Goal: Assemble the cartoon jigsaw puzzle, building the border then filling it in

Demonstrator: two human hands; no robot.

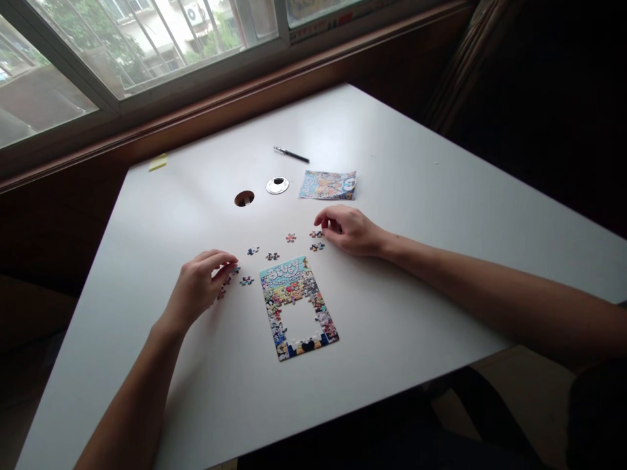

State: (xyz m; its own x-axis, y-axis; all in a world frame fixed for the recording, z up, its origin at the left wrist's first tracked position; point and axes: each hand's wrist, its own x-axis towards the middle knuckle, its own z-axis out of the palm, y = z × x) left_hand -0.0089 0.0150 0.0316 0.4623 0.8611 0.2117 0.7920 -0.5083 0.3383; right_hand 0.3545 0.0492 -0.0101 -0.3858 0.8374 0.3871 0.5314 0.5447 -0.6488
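Observation:
A partly assembled jigsaw puzzle [321, 307] with a colourful cartoon picture lies on the white table, a blank opening in its lower middle. My left hand [200, 284] is to its left, thumb and fingertips drawn together at a small puzzle piece [236, 269]. Several reddish pieces [224, 286] lie partly hidden under that hand. My right hand [350, 230] rests above and right of the puzzle, fingers curled with a gap at the thumb, beside a loose piece [315, 234]. Other loose pieces [273, 256] are scattered between my hands, including a reddish one [290, 237].
A creased picture sheet [328, 185] lies beyond my right hand, with a dark pen [292, 155] behind it. The table [411, 300] has a round hole [243, 198]; its silver cover [277, 185] lies beside it. A yellow strip [158, 162] marks the far left edge, below a window.

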